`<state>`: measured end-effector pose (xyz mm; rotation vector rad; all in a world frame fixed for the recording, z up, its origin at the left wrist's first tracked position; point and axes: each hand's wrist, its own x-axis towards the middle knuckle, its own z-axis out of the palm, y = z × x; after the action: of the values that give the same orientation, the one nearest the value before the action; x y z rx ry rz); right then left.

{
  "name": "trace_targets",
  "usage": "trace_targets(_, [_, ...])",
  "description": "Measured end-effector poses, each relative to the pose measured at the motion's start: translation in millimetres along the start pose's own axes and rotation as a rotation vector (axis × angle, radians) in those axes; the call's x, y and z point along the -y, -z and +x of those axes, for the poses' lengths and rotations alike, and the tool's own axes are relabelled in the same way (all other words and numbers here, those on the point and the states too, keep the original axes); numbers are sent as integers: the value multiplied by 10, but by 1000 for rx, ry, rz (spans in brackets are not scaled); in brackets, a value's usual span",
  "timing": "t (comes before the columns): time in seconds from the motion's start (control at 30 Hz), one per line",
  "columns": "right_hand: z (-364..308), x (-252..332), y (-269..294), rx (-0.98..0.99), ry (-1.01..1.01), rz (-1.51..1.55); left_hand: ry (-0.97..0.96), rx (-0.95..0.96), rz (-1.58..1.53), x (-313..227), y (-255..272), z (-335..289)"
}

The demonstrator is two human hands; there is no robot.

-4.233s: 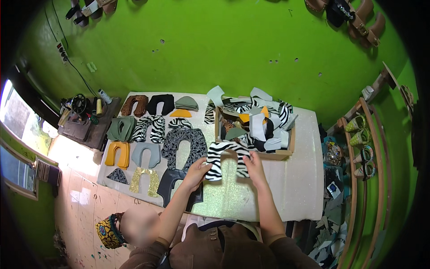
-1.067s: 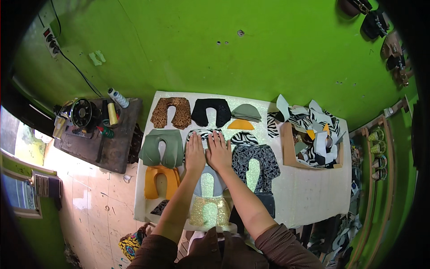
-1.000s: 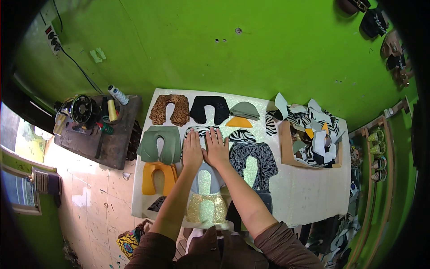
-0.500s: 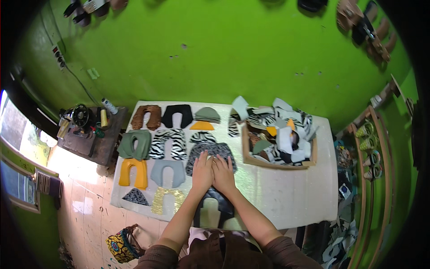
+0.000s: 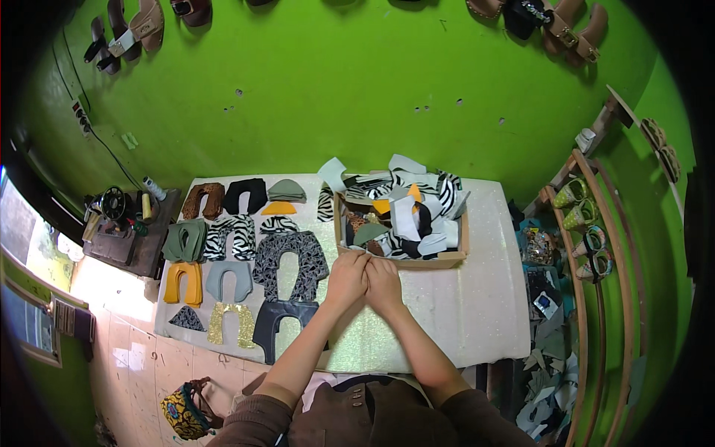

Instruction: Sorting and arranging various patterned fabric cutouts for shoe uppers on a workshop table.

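My left hand [image 5: 348, 279] and my right hand [image 5: 382, 284] are side by side at the near edge of a cardboard box [image 5: 436, 261]. Their fingers are curled and close together; whether they pinch the box's rim or anything else is hidden. Leather and fabric scraps [image 5: 406, 216] in zebra print, white, green and yellow fill the box. To the left of my hands lie a grey-black patterned U-shaped piece [image 5: 311, 257] and a black U-shaped piece [image 5: 266, 328]. Further left are stacks of cut pieces, among them a zebra-print stack [image 5: 231, 237] and a yellow stack [image 5: 183, 284].
All this rests on a pale table [image 5: 477, 320]. A dark sewing machine table [image 5: 123, 242] stands left, with a patterned bag [image 5: 186, 410] on the floor. A wooden rack [image 5: 592, 313] with sandals is at right, beside piled scraps [image 5: 547, 357]. Shoes [image 5: 141, 30] hang on the green wall.
The view has swung right. My hands have moved right, from over the grey-black patterned piece to the box's near edge, and the fingers, stretched out before, are now curled.
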<state>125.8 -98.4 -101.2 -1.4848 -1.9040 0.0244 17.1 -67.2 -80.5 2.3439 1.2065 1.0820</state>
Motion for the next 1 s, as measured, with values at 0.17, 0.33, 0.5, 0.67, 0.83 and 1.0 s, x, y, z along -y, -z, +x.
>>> trace_targets(0.17, [222,-238,272,-29,-2,22,23,26,-54,-53,-93,237])
trace_targets(0.33, [485,-751,175,-115,-277,-163,151,104,-103,-53,-193,475])
trace_targets(0.5, [687,-860,108,59,-506,-342,209,58,-131,65,-362,535])
trace_targets(0.67, [654,-996,53,6,-428,-207,233,85,-279,108,-398,557])
trace_targets(0.83, [631,-798,145,-246,-29,10,521,132,-876,58,-337,614])
trace_targets(1.0, [486,-769,192,-243,137,7,903,-5,-1141,86,-320,725])
